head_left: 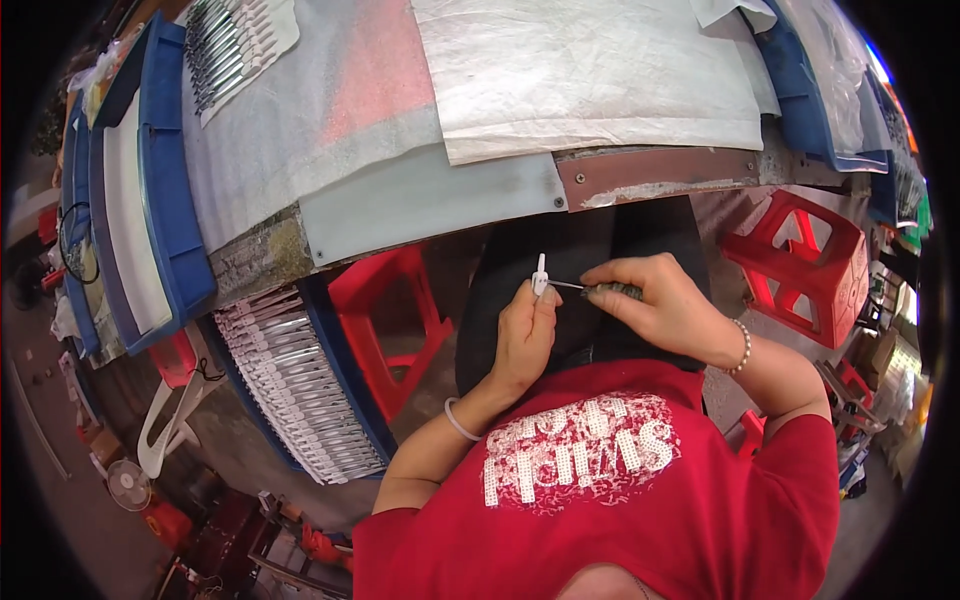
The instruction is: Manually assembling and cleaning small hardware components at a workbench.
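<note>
Both forearms enter from the lower edge, bare below short red sleeves, and converge in front of the torso. Left hand (524, 335): raised, palm turned inward, fingers curled shut, thumb and forefinger pinched together at the top. A pale band circles the left wrist. Right hand (655, 305): back facing up, knuckles bent, fingers closed in a pinch, fingertips aimed at the left hand. Beaded bracelet on the right wrist. Hands near, just apart.

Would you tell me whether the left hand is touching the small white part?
Touching: the head view shows the left hand pinching the small white part between its fingertips.
</note>
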`<act>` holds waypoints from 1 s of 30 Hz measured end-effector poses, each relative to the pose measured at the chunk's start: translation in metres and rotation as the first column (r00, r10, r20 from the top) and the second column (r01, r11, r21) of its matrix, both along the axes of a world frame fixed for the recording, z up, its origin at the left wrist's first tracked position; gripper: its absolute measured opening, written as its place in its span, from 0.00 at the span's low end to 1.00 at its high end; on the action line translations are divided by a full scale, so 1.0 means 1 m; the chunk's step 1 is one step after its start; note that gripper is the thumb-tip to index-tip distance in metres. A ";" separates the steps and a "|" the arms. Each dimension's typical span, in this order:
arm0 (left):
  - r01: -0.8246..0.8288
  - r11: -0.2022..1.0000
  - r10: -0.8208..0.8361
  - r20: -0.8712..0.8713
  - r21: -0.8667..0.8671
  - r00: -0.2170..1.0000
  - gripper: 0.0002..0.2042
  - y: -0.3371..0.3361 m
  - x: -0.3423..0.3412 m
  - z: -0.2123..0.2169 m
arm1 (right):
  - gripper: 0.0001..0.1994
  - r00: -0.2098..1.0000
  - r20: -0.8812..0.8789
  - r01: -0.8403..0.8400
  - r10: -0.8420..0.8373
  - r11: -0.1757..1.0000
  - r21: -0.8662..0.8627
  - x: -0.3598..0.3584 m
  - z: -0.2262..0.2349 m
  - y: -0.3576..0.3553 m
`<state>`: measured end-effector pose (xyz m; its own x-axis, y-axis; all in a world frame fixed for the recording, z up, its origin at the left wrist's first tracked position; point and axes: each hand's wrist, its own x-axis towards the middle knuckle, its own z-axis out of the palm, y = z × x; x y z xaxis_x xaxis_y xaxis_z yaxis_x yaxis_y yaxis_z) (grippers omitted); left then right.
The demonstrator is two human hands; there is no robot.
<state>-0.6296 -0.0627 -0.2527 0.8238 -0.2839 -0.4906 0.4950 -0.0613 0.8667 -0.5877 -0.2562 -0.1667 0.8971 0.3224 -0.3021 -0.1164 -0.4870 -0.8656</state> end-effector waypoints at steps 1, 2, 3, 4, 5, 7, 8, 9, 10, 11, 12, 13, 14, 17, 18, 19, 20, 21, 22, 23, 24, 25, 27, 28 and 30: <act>-0.042 0.996 0.031 -0.124 -0.083 0.992 0.09 0.000 0.001 0.003 | 0.10 0.998 0.037 -0.044 0.046 0.998 -0.033 0.001 0.002 -0.001; -0.042 0.996 0.031 -0.129 -0.084 0.991 0.09 0.000 0.001 0.005 | 0.12 0.978 0.109 -0.162 0.179 0.975 -0.149 0.001 0.005 -0.002; -0.049 0.994 0.038 -0.114 -0.093 0.993 0.10 -0.001 0.001 0.005 | 0.12 0.978 0.104 -0.163 0.179 0.975 -0.149 -0.002 0.006 -0.001; -0.056 0.993 0.046 -0.100 -0.102 0.994 0.10 -0.001 0.001 0.006 | 0.12 0.971 0.100 -0.191 0.218 0.955 -0.229 -0.005 0.007 0.002; -0.058 0.993 0.047 -0.103 -0.101 0.994 0.10 0.000 0.001 0.006 | 0.14 0.961 0.096 -0.218 0.258 0.927 -0.306 -0.007 0.008 0.004; -0.071 0.986 0.047 -0.156 -0.150 0.987 0.10 0.000 0.003 0.007 | 0.14 0.953 0.164 -0.194 0.256 0.927 -0.320 -0.012 0.013 0.003; -0.071 0.986 0.048 -0.159 -0.148 0.986 0.10 0.000 0.004 0.008 | 0.14 0.939 0.236 -0.166 0.252 0.928 -0.333 -0.014 0.015 0.002; -0.067 0.989 0.046 -0.146 -0.136 0.988 0.10 0.000 0.005 0.009 | 0.14 0.939 0.234 -0.166 0.252 0.929 -0.331 -0.014 0.016 0.002; -0.061 0.990 0.045 -0.133 -0.123 0.990 0.10 0.000 0.004 0.010 | 0.14 0.930 0.261 -0.164 0.257 0.929 -0.330 -0.013 0.017 0.003; -0.059 0.990 0.043 -0.133 -0.124 0.990 0.10 0.000 0.004 0.009 | 0.14 0.921 0.289 -0.160 0.262 0.929 -0.332 -0.013 0.018 0.004; -0.066 0.991 0.053 -0.117 -0.114 0.992 0.10 0.000 0.003 0.009 | 0.14 0.921 0.289 -0.159 0.261 0.929 -0.333 -0.013 0.018 0.004; -0.073 0.992 0.063 -0.100 -0.103 0.993 0.10 0.000 0.002 0.008 | 0.15 0.923 0.277 -0.170 0.267 0.929 -0.329 -0.012 0.017 0.005; -0.072 0.992 0.062 -0.100 -0.103 0.993 0.10 -0.001 0.002 0.008 | 0.15 0.925 0.265 -0.181 0.273 0.928 -0.324 -0.012 0.015 0.005; -0.050 0.996 0.044 -0.081 -0.070 0.996 0.10 -0.003 0.002 0.009 | 0.15 0.940 0.247 -0.157 0.236 0.940 -0.303 -0.014 0.009 0.005; -0.048 0.998 0.044 -0.061 -0.049 0.997 0.10 -0.003 0.001 0.009 | 0.15 0.940 0.246 -0.157 0.236 0.940 -0.303 -0.014 0.009 0.005; -0.045 0.999 0.044 -0.042 -0.029 0.998 0.10 -0.003 0.000 0.008 | 0.15 0.955 0.213 -0.150 0.207 0.955 -0.256 -0.015 0.008 0.005; -0.045 0.999 0.044 -0.042 -0.028 0.998 0.10 -0.003 0.000 0.008 | 0.14 0.967 0.181 -0.141 0.180 0.968 -0.208 -0.014 0.007 0.004; -0.042 0.999 0.041 -0.024 -0.013 0.999 0.10 -0.003 -0.001 0.007 | 0.13 0.991 0.109 -0.073 0.082 0.994 -0.079 -0.014 0.000 0.003; -0.038 0.999 0.038 -0.006 0.003 0.999 0.10 -0.003 -0.002 0.006 | 0.13 1.000 0.024 0.008 -0.009 0.999 0.045 -0.014 -0.008 0.001; -0.037 0.999 0.037 -0.007 0.002 0.999 0.10 -0.003 -0.003 0.004 | 0.14 0.994 -0.095 0.052 -0.045 0.995 0.079 -0.011 -0.006 0.000; -0.041 0.999 0.041 0.012 -0.003 0.999 0.10 -0.004 -0.004 0.000 | 0.14 0.994 -0.097 0.053 -0.046 0.995 0.078 -0.010 -0.004 0.002; -0.045 0.999 0.045 0.030 -0.009 0.999 0.10 -0.005 -0.004 -0.003 | 0.15 0.983 0.121 -0.122 0.140 0.981 -0.148 -0.010 -0.002 0.005; -0.032 0.997 0.024 0.116 0.072 0.993 0.10 -0.005 -0.004 -0.005 | 0.19 0.760 0.397 -0.238 0.515 0.789 -0.567 -0.019 0.000 0.012; -0.026 0.988 -0.005 0.198 0.154 0.980 0.09 -0.004 -0.004 -0.005 | 0.19 0.759 0.397 -0.238 0.516 0.788 -0.568 -0.020 -0.003 0.013; -0.018 0.983 -0.025 0.232 0.182 0.972 0.09 -0.006 0.000 -0.005 | 0.18 0.894 0.296 -0.207 0.337 0.895 -0.395 -0.017 -0.009 0.011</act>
<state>-0.6295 -0.0687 -0.2577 0.9204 -0.2111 -0.3290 0.2804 -0.2298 0.9320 -0.6042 -0.2455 -0.1758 0.8554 0.5029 -0.1244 0.3412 -0.7275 -0.5952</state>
